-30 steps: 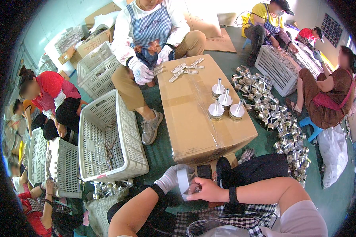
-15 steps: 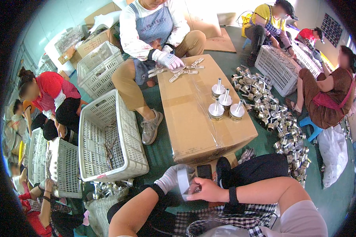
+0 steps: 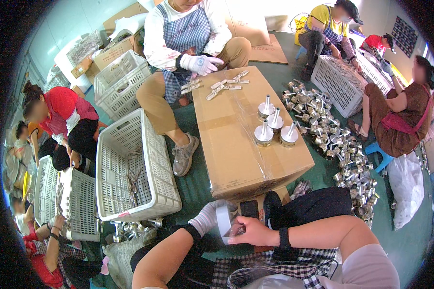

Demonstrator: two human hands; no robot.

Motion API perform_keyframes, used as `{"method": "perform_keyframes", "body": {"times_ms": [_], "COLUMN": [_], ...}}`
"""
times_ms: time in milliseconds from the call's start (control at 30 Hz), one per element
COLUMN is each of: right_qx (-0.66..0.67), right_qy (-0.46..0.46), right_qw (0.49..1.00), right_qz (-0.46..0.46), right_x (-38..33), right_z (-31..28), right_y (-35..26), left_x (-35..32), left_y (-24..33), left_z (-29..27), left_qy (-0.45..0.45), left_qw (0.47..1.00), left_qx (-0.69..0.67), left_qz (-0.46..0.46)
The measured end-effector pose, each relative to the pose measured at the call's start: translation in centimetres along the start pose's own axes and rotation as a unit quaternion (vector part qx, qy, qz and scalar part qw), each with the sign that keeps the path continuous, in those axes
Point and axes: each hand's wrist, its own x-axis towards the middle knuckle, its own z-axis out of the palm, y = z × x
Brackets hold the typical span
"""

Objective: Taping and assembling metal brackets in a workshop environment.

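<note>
Low in the middle, just in front of the cardboard box (image 3: 241, 164), I hold a pale, wide roll of tape (image 3: 223, 224) between both hands. My left hand (image 3: 206, 216), in a whitish knit glove, grips its left side, with the fingers partly hidden behind it. My bare right hand (image 3: 251, 231) is closed on the right side of the roll, thumb and fingers at its edge. On the box top stand several metal funnel-shaped parts (image 3: 275, 120) with upright stems. Several pale flat clip-like pieces (image 3: 226, 88) lie at its far end.
Several shiny metal fittings (image 3: 332, 135) are heaped on the floor to the right. A white plastic crate (image 3: 171, 188) stands at left. Past the box sits a co-worker in a checked apron (image 3: 188, 31); others work on both sides. A dark phone (image 3: 249, 209) lies near my hands.
The co-worker across the box has drawn their gloved hands back from the pale pieces, which stay on the box. My hands and the roll of tape have hardly moved.
</note>
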Motion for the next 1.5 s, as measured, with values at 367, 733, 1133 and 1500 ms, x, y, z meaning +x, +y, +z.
{"method": "perform_keyframes", "body": {"times_ms": [367,733,1133,1500], "right_qx": [-0.014,-0.017,-0.016,-0.017], "right_qy": [-0.001,-0.022,-0.012,-0.018], "right_qw": [1.0,1.0,1.0,1.0], "right_qz": [-0.001,0.003,0.009,0.014], "right_x": [0.0,0.0,0.0,-0.1], "right_z": [-0.1,-0.2,-0.3,-0.2], "right_y": [-0.6,-0.6,-0.6,-0.5], "left_x": [-0.4,-0.9,-0.9,-0.5], "left_y": [-0.1,-0.1,0.1,-0.1], "left_z": [0.7,1.5,1.1,1.0], "left_qy": [0.002,0.015,0.005,0.016], "left_qw": [1.0,1.0,0.999,1.0], "left_qx": [-0.014,0.003,0.039,0.004], "left_qz": [-0.007,0.007,0.007,0.001]}}
